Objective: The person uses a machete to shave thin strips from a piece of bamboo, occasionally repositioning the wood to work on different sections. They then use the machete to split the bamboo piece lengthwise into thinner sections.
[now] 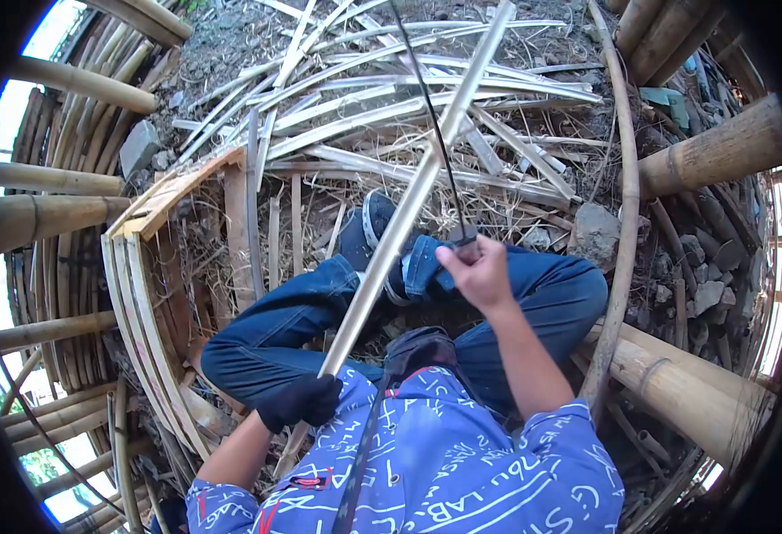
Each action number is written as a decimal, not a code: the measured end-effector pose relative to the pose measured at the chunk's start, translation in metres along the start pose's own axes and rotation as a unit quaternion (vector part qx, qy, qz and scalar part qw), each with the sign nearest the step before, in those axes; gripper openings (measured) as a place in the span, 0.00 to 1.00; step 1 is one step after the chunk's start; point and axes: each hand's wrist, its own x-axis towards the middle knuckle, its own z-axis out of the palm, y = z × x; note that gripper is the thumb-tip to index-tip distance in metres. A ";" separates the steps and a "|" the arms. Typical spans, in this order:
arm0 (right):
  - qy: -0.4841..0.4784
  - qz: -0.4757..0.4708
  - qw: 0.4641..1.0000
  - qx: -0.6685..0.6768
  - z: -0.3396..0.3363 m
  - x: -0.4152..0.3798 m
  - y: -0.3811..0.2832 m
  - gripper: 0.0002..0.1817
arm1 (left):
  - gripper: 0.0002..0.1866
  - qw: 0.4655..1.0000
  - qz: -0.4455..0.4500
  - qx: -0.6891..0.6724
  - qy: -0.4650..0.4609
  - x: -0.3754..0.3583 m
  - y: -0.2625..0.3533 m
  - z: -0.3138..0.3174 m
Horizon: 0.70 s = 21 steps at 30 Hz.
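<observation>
My left hand (pixel 303 403), in a black glove, is closed around the lower part of a long split bamboo strip (pixel 389 242). The strip slants up and away over my crossed legs, its pale inner face showing. My bare right hand (pixel 480 274) grips the dark handle of a long, thin-looking knife (pixel 438 129) above my right thigh. Its dark blade points away from me and overlaps the strip in this view, near the middle of the strip. Below the strip are my dark shoes (pixel 375 218) and blue jeans (pixel 284 334).
Many split bamboo strips (pixel 337 111) lie heaped on the ground ahead. A bamboo and wood frame (pixel 137 307) stands at my left. Thick bamboo poles (pixel 711 149) jut in from both sides. Rocks (pixel 597 233) and a curved pole (pixel 627 196) are on the right.
</observation>
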 end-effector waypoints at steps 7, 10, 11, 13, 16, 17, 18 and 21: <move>0.065 -0.099 0.992 0.039 0.033 -0.005 -0.035 0.08 | 0.26 0.996 0.009 0.085 -0.019 0.003 -0.002 0.001; 0.072 -0.114 0.990 0.041 0.030 -0.009 -0.035 0.06 | 0.26 0.990 -0.012 0.140 0.016 0.006 -0.001 -0.001; 0.060 -0.114 0.991 0.044 0.030 -0.011 -0.034 0.05 | 0.26 0.984 -0.016 0.171 0.052 0.005 -0.001 0.002; 0.053 -0.116 0.991 0.036 0.028 -0.015 -0.036 0.04 | 0.26 0.978 -0.024 0.198 0.056 0.007 0.003 0.000; 0.041 -0.078 0.994 0.064 0.029 -0.018 -0.045 0.05 | 0.26 0.967 -0.016 0.254 -0.025 0.011 0.013 -0.001; 0.042 -0.082 0.994 0.064 0.028 -0.019 -0.045 0.05 | 0.26 0.957 -0.011 0.286 -0.049 0.012 0.020 0.005; 0.042 -0.084 0.994 0.056 0.028 -0.018 -0.045 0.04 | 0.26 0.946 -0.006 0.317 -0.072 0.016 0.028 0.015; 0.038 -0.083 0.995 0.050 0.031 -0.022 -0.045 0.04 | 0.24 0.915 0.146 0.373 0.042 0.037 0.044 0.029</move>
